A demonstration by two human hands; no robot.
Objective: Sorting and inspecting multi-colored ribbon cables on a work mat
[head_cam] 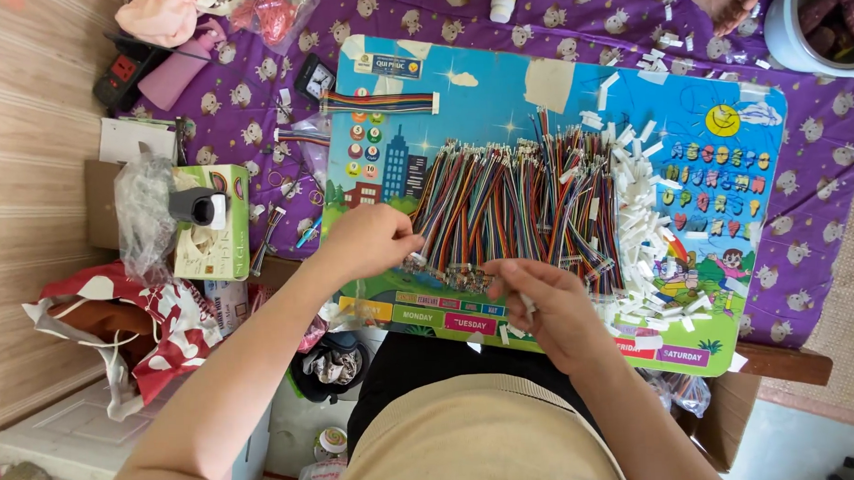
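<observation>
My left hand (368, 240) has its fingertips pinched together on the lower end of the multicoloured wire bundles (516, 204), mid-frame. My right hand (549, 307) is curled shut on a small white strip (527, 305). Wires lie fanned on a colourful board (460, 87); a pot (798, 38), upper right, holds dark tubers.

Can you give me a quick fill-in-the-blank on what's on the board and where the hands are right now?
1. The left hand touches the end of the bundle of ____ wires.
2. The right hand holds a small ____ strip.
3. The wires lie on a colourful ____.
4. A pile of white strips lies to the ____ of the wires.

Missing words: multicoloured; white; board; right
</observation>
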